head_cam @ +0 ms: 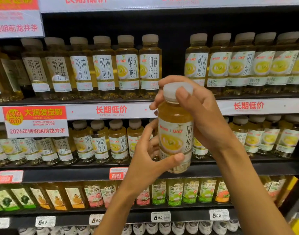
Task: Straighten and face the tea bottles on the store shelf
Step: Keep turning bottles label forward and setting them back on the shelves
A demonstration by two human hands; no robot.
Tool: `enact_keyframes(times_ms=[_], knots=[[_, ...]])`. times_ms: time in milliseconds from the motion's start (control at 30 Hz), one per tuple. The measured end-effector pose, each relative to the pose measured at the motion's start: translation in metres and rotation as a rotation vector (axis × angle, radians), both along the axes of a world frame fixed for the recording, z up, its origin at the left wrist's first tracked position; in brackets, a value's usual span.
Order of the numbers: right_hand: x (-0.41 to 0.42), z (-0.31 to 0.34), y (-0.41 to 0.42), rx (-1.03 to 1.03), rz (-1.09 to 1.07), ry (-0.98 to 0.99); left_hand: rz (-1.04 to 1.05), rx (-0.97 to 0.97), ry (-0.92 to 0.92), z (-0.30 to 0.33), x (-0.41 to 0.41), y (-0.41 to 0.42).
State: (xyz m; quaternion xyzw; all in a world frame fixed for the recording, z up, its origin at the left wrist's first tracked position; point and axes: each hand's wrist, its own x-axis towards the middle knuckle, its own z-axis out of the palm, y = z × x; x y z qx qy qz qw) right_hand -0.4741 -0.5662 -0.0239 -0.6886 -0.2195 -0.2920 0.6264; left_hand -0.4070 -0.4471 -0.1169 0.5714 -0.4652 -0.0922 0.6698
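One tea bottle is held off the shelf, out in front of the racks, upright with only a slight lean, its white cap uppermost and its label turned toward the camera. It is gripped by both hands: the right hand is wrapped over the cap and neck from above, the fingers curled round the top, while the left hand is closed round the lower body, the thumb pressed across the bottom of the label. Just behind, a gap is seen in the upper row, between the bottles on its left and those on its right, and that slot is judged the likely home for the bottle, though this cannot be confirmed. To the left of the gap the labels are faced fairly evenly; far left they are blurred and seem turned. The middle row is seen less tidy, some labels angled. So the job is judged partway done: one bottle in hand, not yet placed, with rows left to square. Below, a lower shelf of fruit-labelled bottles and price tags is seen.
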Motion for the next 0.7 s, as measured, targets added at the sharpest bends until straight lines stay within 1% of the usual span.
enact_keyframes(times_ms=[67,167,300,400,467,500,600,700], knots=[[0.001,0.000,0.001,0.027,-0.073,0.016,0.000,-0.023,0.091,-0.003,-0.010,-0.003],[0.005,0.000,0.001,0.117,-0.136,0.059,0.036,-0.047,0.175,-0.003,-0.024,-0.008],[0.009,0.000,-0.005,0.184,-0.120,0.131,0.022,-0.045,0.270,0.002,-0.026,-0.006],[0.012,-0.004,-0.007,0.232,-0.020,0.179,-0.061,-0.010,0.376,0.004,-0.023,-0.001],[0.013,-0.006,-0.006,0.260,0.040,0.172,-0.081,0.043,0.344,0.004,-0.022,0.000],[0.012,-0.006,-0.006,0.254,0.031,0.148,-0.052,0.064,0.319,0.004,-0.022,0.000],[0.009,-0.003,-0.005,0.191,-0.072,0.059,0.053,0.034,0.249,0.005,-0.022,-0.001],[0.007,0.001,-0.003,0.141,-0.167,0.051,0.099,0.054,0.195,0.009,-0.025,-0.005]])
